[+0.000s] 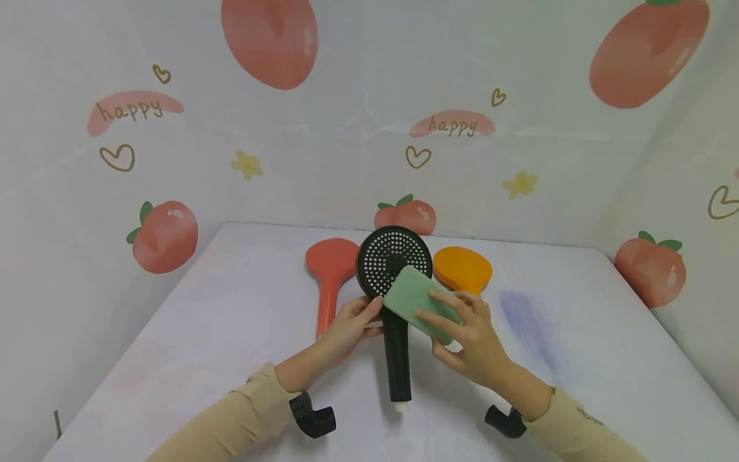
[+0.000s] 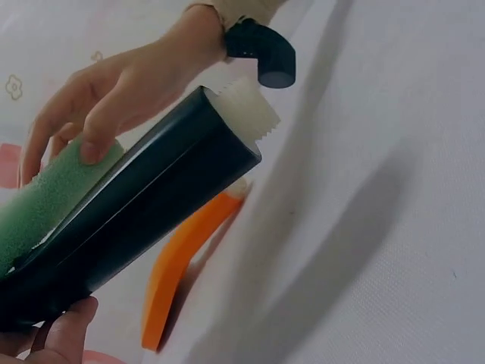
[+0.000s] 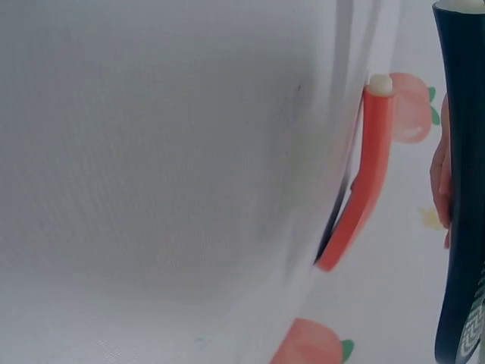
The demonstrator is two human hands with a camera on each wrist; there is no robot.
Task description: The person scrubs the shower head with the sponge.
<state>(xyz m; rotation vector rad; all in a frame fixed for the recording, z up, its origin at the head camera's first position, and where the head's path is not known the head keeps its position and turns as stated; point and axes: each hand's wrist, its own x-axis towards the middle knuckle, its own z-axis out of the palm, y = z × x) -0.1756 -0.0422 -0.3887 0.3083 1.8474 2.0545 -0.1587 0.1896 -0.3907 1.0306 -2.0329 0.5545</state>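
From where I stand, the left hand (image 1: 353, 324) has thumb and fingers around the neck of a black shower head (image 1: 396, 333), holding it off the white tabletop (image 1: 225, 308), face upward and handle toward the person. The right hand (image 1: 470, 333), just right of that grip, pinches a green sponge (image 1: 417, 301), fingers spread over its front and thumb below; the sponge's far corner overlaps the face's lower right rim. Below the left grip the handle hangs free, its white threaded end (image 2: 248, 114) well apart from the cloth. Beyond the left grip lies a red shower head (image 1: 331, 269), close by the black rim; beyond the right hand lies an orange one (image 1: 462, 264), its handle partly hidden. The table's far edge runs just behind both. To either side, tabletop stretches outward from the hands to slanting side edges, well away, giving both elbows room.
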